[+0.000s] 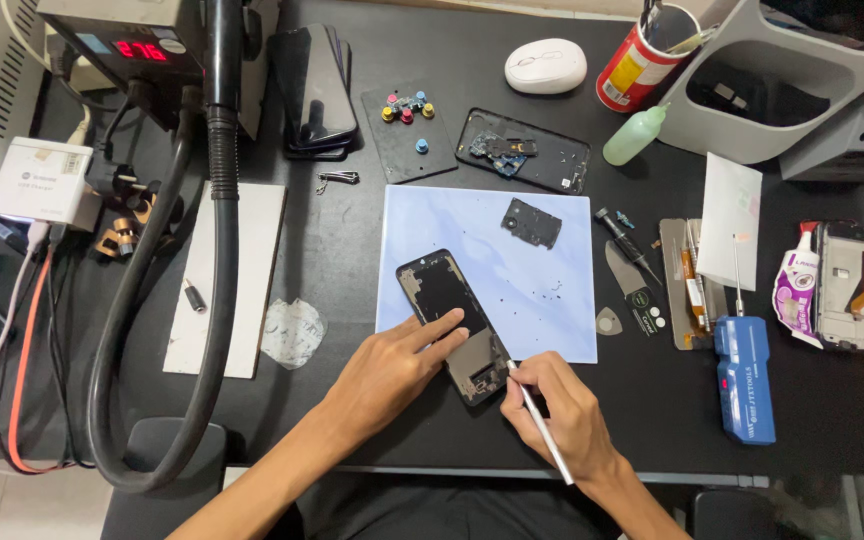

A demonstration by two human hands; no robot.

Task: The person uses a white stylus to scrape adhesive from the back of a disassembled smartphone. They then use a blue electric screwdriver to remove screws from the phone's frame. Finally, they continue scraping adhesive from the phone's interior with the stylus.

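An opened black phone body [449,312] lies tilted on a pale blue work mat [542,290]. My left hand [392,370] rests on the phone's middle, fingers pressing it flat. My right hand [562,415] grips a thin white tool [542,425] like a pen, its tip touching the phone's lower end near the mat's front edge. A small black part [531,222] sits further back on the mat.
A thick black hose [214,300] loops at the left beside a white board [224,275]. Stacked phones [312,90], a tray of coloured knobs [407,125], a phone back cover [524,150], a mouse [546,66], a green bottle [636,135], a blue tool case [746,378] surround the mat.
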